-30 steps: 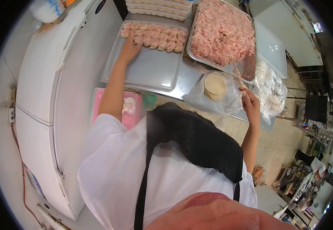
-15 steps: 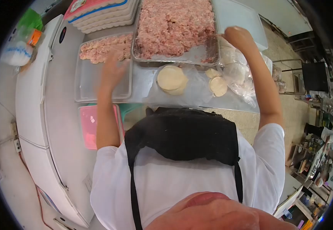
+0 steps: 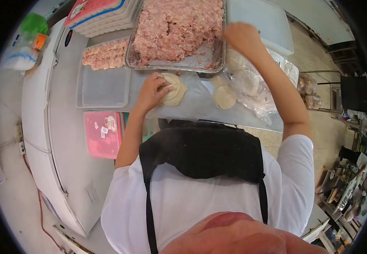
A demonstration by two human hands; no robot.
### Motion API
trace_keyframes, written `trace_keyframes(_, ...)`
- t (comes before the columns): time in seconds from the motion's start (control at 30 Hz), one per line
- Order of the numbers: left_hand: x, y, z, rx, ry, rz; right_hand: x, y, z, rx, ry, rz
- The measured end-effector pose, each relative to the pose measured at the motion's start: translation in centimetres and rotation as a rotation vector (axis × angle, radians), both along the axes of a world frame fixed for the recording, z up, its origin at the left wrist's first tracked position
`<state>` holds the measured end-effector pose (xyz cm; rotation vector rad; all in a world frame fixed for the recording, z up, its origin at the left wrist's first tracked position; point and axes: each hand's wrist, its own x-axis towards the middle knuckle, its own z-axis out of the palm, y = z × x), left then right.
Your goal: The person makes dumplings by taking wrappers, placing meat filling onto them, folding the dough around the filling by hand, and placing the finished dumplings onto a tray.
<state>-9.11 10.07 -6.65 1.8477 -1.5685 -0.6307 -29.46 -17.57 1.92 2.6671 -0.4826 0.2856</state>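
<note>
My left hand (image 3: 152, 92) is at the left edge of a stack of round dumpling wrappers (image 3: 175, 94), its fingers curled and pinching at a wrapper there. The pale discs lie on clear plastic sheeting. Beyond them stands a clear tray (image 3: 174, 67) heaped with pink minced meat (image 3: 179, 29). My right hand (image 3: 240, 36) is closed at the tray's right edge; what it grips is hidden. Closer to me than that hand, a few more wrappers (image 3: 225, 97) lie beside a clear plastic bag (image 3: 253, 80).
On the left, a plastic container (image 3: 103, 86) holds rows of filled dumplings (image 3: 104, 55) at its far end. Stacked containers with a red lid (image 3: 94, 10) stand behind it. A pink-lidded box (image 3: 103, 135) sits lower left, beside a white freezer (image 3: 67, 127). A translucent container (image 3: 261, 25) is at the back right.
My left hand has moved right, from over the container of dumplings to the wrapper stack. My right hand has shifted slightly left along the meat tray's edge and stays closed.
</note>
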Motion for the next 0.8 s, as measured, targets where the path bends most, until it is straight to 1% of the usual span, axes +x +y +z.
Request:
trace_keyframes(0.1,0.3,0.2,-0.1,-0.075,0.138,0.019,2.0,-3.2,-3.2,0.041,-0.102,0.002)
trace_keyframes(0.17,0.4,0.5,0.2,-0.172,0.229,0.035,2.4,-0.6,-4.9,0.083,-0.032,0.043)
trace_keyframes(0.2,0.6,0.7,0.1,-0.139,0.229,0.062,2.1,1.0,-5.2,0.106,0.004,0.067)
trace_keyframes(0.27,1.3,1.0,-0.1,-0.077,0.234,0.114,0.5,4.3,-3.8,0.252,0.11,0.067)
trace_keyframes(0.3,1.2,1.1,0.2,-0.064,0.308,0.184,-0.2,5.7,-3.2,0.32,0.165,0.064)
trace_keyframes(0.37,1.0,1.2,1.3,-0.04,0.455,0.319,-1.4,8.0,-2.5,0.274,0.183,0.096)
trace_keyframes(0.4,1.3,1.0,1.3,-0.104,0.764,0.361,-1.7,8.4,-2.3,0.249,0.192,0.113)
trace_keyframes(0.43,1.8,0.8,1.1,-0.165,1.073,0.401,-1.4,6.6,-1.3,0.235,0.17,0.145)
trace_keyframes(0.47,2.1,0.6,0.9,-0.227,1.383,0.437,-0.9,5.1,-0.7,0.204,0.13,0.093)
trace_keyframes(0.53,2.5,0.4,0.9,-0.333,1.306,0.466,0.4,2.9,-0.2,0.136,0.049,-0.012)
trace_keyframes(0.57,2.6,0.5,0.9,-0.383,1.268,0.473,1.0,3.0,-0.7,0.091,0.054,-0.037)
trace_keyframes(0.63,3.4,0.2,1.6,-0.342,1.202,0.493,1.2,5.5,-4.0,0.135,0.106,0.047)
trace_keyframes(0.67,4.1,0.1,2.0,-0.322,1.165,0.504,1.3,6.7,-4.8,0.159,0.129,0.09)
trace_keyframes(0.7,4.8,0.1,2.1,-0.34,1.217,0.51,0.9,7.7,-3.9,0.276,0.164,0.111)
trace_keyframes(0.8,7.2,0.3,2.2,-0.369,1.353,0.5,1.3,8.2,0.4,0.255,0.341,-0.011)
